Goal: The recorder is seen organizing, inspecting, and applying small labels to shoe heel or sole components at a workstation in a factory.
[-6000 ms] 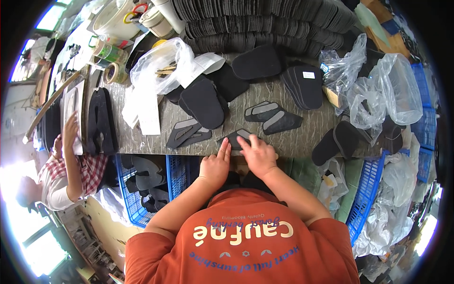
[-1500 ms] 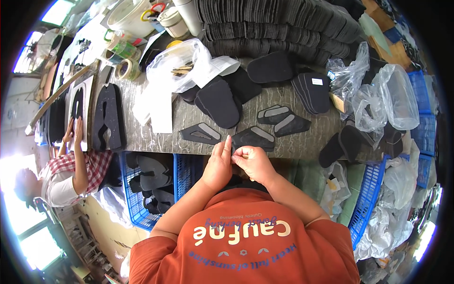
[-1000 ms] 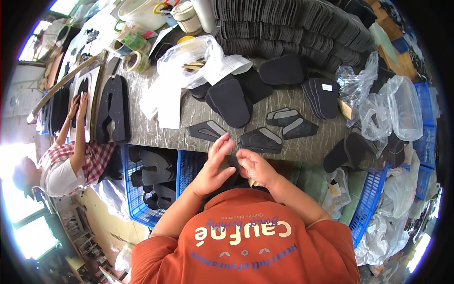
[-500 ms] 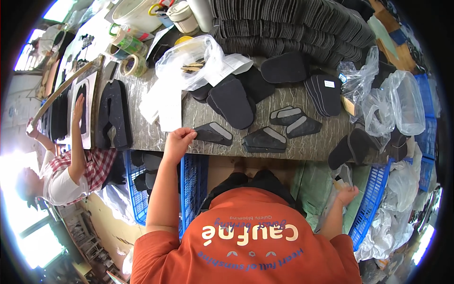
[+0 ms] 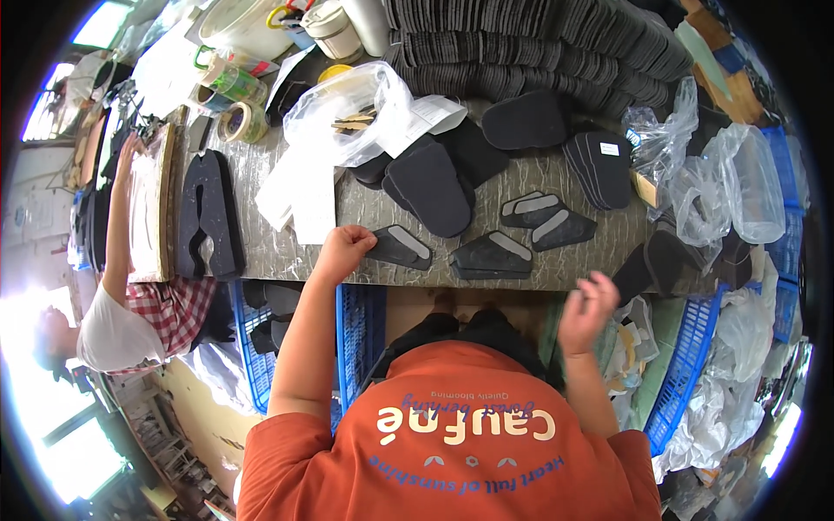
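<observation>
My left hand (image 5: pixel 345 252) is at the table's near edge, thumb and fingertips pinched together at the left tip of a flat black piece (image 5: pixel 398 248) with a grey strip. Whatever is in the pinch, if anything, is hidden. Right of it lie similar strip-marked pieces: a small stack (image 5: pixel 492 258) and an overlapping group (image 5: pixel 563 228). My right hand (image 5: pixel 587 314) hovers just off the table edge, fingers loosely apart, slightly blurred, nothing visible in them. Nearest to it are dark pieces (image 5: pixel 658 267) jutting over the edge.
Rounded black pads (image 5: pixel 427 187), a fanned stack (image 5: pixel 598 169) and clear plastic bags (image 5: pixel 721 187) lie farther back, before tall rows of black pieces (image 5: pixel 534 56). Blue crates (image 5: pixel 686 373) stand below the table. A co-worker (image 5: pixel 122 321) works at the left.
My right hand has risen from the bag of scraps below the edge and moved left toward the table. My left hand has hardly moved. The co-worker's arm reaches farther forward.
</observation>
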A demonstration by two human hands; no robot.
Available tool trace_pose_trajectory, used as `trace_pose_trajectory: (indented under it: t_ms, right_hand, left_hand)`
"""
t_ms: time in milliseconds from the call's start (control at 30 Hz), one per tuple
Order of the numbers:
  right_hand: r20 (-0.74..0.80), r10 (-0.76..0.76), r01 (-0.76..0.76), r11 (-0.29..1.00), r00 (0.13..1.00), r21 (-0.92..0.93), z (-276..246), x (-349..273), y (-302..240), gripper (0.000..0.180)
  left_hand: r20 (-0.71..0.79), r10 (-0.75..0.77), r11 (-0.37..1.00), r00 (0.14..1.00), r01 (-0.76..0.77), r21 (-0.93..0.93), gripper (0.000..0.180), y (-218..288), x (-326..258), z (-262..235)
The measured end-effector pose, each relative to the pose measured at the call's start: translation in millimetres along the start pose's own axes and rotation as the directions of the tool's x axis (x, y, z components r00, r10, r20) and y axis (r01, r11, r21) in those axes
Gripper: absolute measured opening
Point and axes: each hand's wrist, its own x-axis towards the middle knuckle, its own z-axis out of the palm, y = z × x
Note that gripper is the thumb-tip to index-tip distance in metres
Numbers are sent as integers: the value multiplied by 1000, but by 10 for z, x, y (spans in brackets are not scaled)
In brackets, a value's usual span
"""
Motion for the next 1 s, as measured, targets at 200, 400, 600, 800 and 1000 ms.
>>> trace_pose_trajectory:
  t_ms: [200, 400, 600, 800, 1000]
  right_hand:
    - [420, -582, 358, 789, 697, 500, 747, 96, -1303, 48]
    - [688, -549, 560, 791, 474, 246, 1326, -57, -1460, 66]
    - [725, -534, 627, 758, 435, 182, 1328, 18, -1515, 65]
    - [667, -562, 636, 753, 489, 169, 1319, -27, -1515, 63]
    - [740, -480, 611, 783, 471, 119, 1293, 49, -1651, 64]
  left_hand:
    - [-13, 51, 999, 999, -51, 11, 13, -48, 38, 35]
    - [-105, 79, 989, 991, -65, 130, 13, -12, -33, 109]
    - [-48, 634, 600, 772, -452, 660, 33, 140, -338, 349]
    - [199, 520, 369, 831, -428, 825, 51, -191, -419, 378]
    - [110, 433, 426, 895, -310, 850, 52, -287, -451, 456]
